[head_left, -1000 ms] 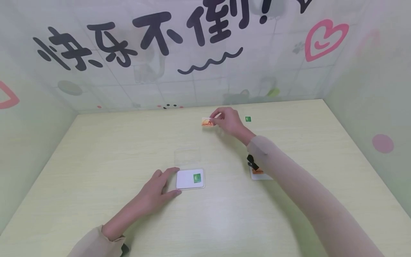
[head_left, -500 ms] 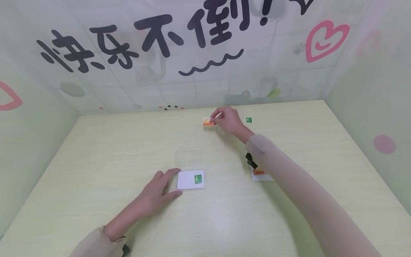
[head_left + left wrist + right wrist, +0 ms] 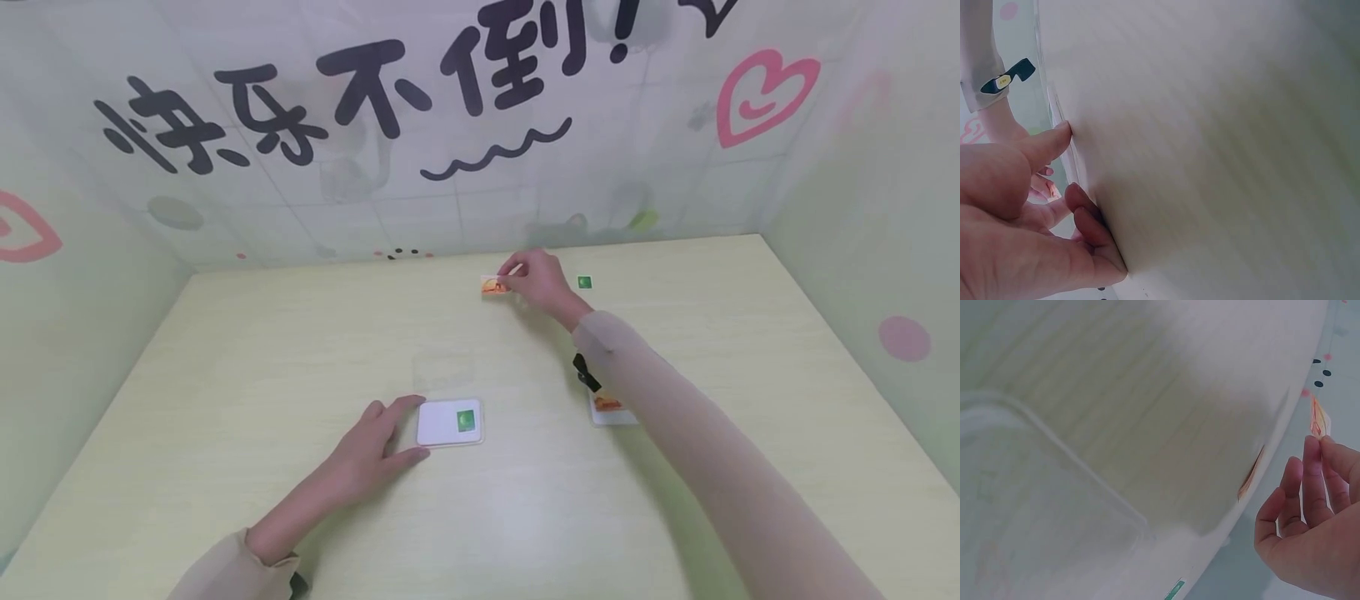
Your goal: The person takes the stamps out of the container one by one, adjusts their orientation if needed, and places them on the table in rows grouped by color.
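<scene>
My left hand (image 3: 367,450) grips the left end of a flat white card (image 3: 438,423) between thumb and forefinger in the head view. A clear rim surrounds the card, and a small green square (image 3: 466,421) lies on its right part. In the left wrist view the same hand (image 3: 1029,219) shows bent fingertips at the table surface. Near the back edge, my right hand (image 3: 542,281) pinches a small orange stamp-like slip (image 3: 493,286) between thumb and forefinger. The right wrist view shows that slip (image 3: 1318,420) held up at the fingertips, with the other fingers curled.
Another green square (image 3: 585,282) lies right of the right hand. A faint clear plastic piece (image 3: 442,369) lies behind the white card. Under the right sleeve (image 3: 637,367) an orange-printed white card (image 3: 609,410) is partly hidden. Walls rise behind the table (image 3: 300,333).
The head view has drifted slightly, so everything appears a little further right and lower. Both hands keep their holds with hardly any movement.
</scene>
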Demonstrator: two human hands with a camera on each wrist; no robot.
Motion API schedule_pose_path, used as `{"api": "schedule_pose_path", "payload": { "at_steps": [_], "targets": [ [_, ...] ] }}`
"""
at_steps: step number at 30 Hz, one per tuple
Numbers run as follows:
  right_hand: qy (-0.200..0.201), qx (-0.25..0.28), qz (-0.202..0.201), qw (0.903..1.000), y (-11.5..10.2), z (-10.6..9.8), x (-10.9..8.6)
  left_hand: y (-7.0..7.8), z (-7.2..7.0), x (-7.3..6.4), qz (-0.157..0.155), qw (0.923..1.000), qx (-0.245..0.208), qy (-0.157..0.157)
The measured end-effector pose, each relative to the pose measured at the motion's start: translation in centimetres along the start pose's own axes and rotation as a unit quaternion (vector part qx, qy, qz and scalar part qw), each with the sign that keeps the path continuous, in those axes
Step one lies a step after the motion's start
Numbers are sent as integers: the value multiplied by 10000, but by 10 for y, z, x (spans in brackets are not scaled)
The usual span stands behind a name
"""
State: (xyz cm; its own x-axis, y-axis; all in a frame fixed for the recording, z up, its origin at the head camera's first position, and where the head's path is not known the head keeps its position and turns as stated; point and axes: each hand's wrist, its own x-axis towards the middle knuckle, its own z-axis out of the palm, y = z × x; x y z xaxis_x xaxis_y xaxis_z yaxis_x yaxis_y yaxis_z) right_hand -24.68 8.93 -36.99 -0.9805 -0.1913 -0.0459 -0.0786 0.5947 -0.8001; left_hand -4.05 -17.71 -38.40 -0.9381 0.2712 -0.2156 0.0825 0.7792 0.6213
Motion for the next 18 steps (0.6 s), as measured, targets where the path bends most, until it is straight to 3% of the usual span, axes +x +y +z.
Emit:
{"api": "schedule_pose_path", "payload": {
  "at_steps": [12, 18],
  "targets": [
    [-3, 40, 58, 10000, 2, 1, 7, 0, -1, -1, 10, 10000, -14, 4],
    [-34, 72, 278, 9996, 2, 1, 9, 1, -1, -1, -23, 10000, 15, 15]
  ]
}}
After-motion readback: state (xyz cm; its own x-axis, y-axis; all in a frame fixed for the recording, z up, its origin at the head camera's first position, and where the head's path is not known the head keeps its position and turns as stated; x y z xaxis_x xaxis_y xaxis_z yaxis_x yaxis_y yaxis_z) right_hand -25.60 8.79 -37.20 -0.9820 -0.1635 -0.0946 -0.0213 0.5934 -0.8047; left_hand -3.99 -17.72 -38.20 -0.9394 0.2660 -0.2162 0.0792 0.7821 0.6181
